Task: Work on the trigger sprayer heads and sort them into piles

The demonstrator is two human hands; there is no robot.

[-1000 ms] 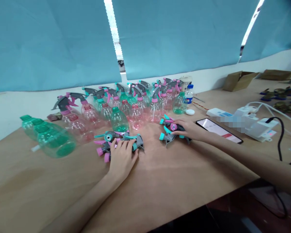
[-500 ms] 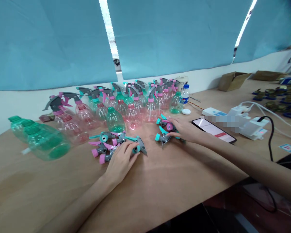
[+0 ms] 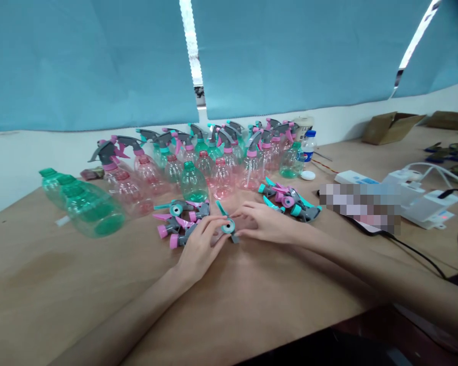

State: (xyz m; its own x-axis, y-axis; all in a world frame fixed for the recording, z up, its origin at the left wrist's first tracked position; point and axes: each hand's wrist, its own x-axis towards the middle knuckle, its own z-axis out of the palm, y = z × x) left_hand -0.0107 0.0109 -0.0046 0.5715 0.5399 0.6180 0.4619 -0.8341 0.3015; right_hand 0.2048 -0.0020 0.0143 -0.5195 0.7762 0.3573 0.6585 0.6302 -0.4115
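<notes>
A grey and teal trigger spray head is between my two hands, its round collar facing me. My left hand pinches it at the collar from the left. From the right, the curved fingers of my right hand close on the same spray head. Left of it lies a pile of loose spray heads with pink and teal collars, partly hidden by my left hand. A second pile of spray heads lies just beyond my right hand. An open-necked green bottle stands behind the left pile.
Several pink and green bottles fitted with spray heads stand along the wall. Green bottles are at the left. A phone, a white power strip, cables, a capped drink bottle and a cardboard box are at the right.
My right hand has left the right pile and moved left to the teal spray head in my left hand. That spray head has turned, and the view has shifted slightly.
</notes>
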